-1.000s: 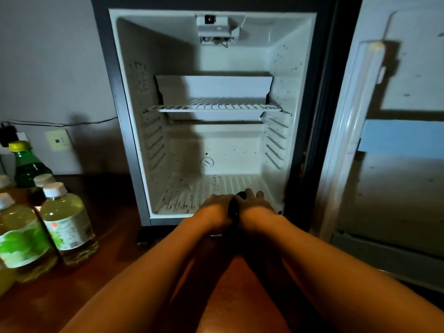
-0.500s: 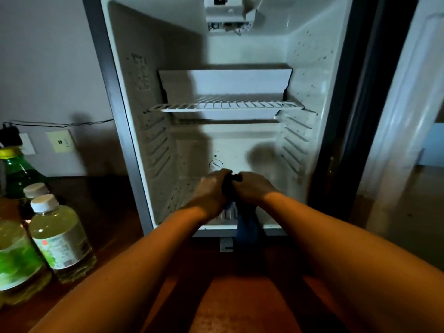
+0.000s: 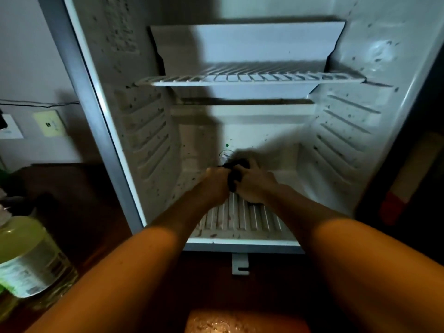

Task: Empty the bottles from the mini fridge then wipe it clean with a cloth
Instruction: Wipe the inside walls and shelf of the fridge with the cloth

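Observation:
The mini fridge (image 3: 153, 131) stands open with no bottles inside; its white walls are speckled with dark spots. A wire shelf (image 3: 249, 78) sits at mid height. Both my hands are inside, just above the ribbed floor (image 3: 240, 219). My left hand (image 3: 213, 186) and my right hand (image 3: 257, 186) grip a dark cloth (image 3: 234, 175) bunched between them, close to the back wall. A bottle (image 3: 31, 260) of yellow-green drink stands on the floor at the lower left.
The fridge door's dark edge (image 3: 408, 150) is at the right. The wall left of the fridge carries an outlet plate (image 3: 49, 123) and a cable (image 3: 38, 104). The floor is dark reddish wood (image 3: 240, 323).
My head has moved closer to the fridge and both hands have pushed the cloth deeper inside, from the front lip toward the back wall. The cloth no longer hangs down below my hands.

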### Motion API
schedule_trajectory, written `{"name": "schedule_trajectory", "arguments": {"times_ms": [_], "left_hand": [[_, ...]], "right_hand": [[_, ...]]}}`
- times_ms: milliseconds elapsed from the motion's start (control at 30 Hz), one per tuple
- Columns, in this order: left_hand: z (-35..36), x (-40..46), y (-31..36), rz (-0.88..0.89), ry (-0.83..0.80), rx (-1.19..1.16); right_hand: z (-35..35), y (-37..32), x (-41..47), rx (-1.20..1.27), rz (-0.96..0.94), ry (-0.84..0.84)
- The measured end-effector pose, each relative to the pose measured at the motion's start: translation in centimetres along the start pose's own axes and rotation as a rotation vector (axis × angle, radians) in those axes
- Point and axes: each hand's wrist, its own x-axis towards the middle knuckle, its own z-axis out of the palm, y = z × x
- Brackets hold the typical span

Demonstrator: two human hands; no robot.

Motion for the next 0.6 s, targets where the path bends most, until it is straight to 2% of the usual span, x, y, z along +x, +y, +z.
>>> {"name": "schedule_trajectory", "arguments": {"times_ms": [267, 467, 600], "left_hand": [[-1.0, -4.2, 0.6, 0.079, 0.016, -0.034], [-1.7, -9.0, 1.9, 0.000, -0.027, -0.111], [-2.5, -11.7, 3.1, -0.086, -0.076, -0.053]], "right_hand": [[0.0, -0.1, -4.0, 0.020, -0.101, 0.027], [-0.1, -1.5, -9.4, -0.028, -0.106, -0.008], [-0.3, -2.5, -12.4, -0.038, -0.071, -0.044]]}}
